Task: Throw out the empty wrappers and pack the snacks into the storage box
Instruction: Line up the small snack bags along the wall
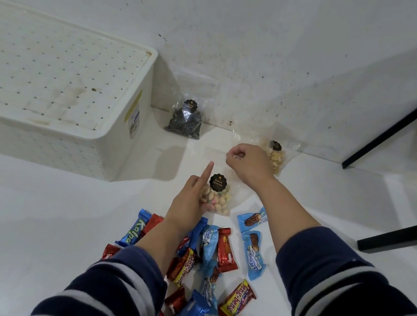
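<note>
A clear bag of pastel biscuits (219, 199) with a black round label stands on the white floor. My left hand (191, 200) grips its lower left side, index finger raised. My right hand (247, 164) pinches the bag's clear top edge. A second clear bag of pale snacks (276, 157) sits just behind my right hand. A bag of dark striped snacks (186, 121) leans against the wall. The white storage box (126, 126) stands at the left with its perforated lid on. Several wrapped chocolate bars (214, 264) in red, blue and yellow lie near me.
The white wall (243, 43) rises right behind the bags. Black furniture legs (403, 117) slant across the right side, with another black bar (401, 233) lower down. Two light-blue bars (254, 235) lie apart from the pile, to its right.
</note>
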`<move>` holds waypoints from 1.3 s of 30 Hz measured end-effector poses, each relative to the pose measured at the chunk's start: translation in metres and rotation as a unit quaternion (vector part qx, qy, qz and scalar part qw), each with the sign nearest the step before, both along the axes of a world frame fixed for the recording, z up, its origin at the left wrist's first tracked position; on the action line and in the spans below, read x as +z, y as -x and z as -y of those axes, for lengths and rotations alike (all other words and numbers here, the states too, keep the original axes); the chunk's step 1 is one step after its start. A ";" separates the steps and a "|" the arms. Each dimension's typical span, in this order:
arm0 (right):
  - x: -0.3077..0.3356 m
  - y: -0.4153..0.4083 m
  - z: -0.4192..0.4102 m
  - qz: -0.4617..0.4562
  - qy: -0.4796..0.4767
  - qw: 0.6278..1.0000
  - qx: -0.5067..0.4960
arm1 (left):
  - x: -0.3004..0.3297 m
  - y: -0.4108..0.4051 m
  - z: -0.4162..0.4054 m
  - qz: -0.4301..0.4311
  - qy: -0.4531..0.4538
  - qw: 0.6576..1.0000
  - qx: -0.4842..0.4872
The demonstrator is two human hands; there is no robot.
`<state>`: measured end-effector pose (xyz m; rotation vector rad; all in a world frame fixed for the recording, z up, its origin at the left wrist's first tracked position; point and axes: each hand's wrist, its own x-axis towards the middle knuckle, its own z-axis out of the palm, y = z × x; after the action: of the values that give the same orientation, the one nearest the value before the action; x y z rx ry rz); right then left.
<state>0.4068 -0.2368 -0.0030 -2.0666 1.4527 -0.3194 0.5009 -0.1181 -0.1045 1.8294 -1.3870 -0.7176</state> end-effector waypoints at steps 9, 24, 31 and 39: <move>0.008 -0.006 -0.001 -0.029 0.009 0.999 0.025 | 0.002 0.000 -0.001 0.000 -0.009 1.000 -0.006; 0.015 -0.020 -0.011 -0.086 0.026 0.995 0.037 | 0.003 0.000 -0.004 0.000 0.003 1.000 -0.010; 0.017 -0.024 -0.013 -0.110 0.027 0.993 0.039 | 0.004 0.000 -0.005 -0.002 0.001 1.000 -0.013; 0.018 -0.028 -0.016 -0.105 0.034 0.993 0.047 | 0.005 0.001 -0.006 0.008 0.000 1.000 -0.011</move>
<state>0.4349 -0.2212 0.0151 -2.2724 1.4759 -0.1180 0.4996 -0.1122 -0.0999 1.8253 -1.4191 -0.7157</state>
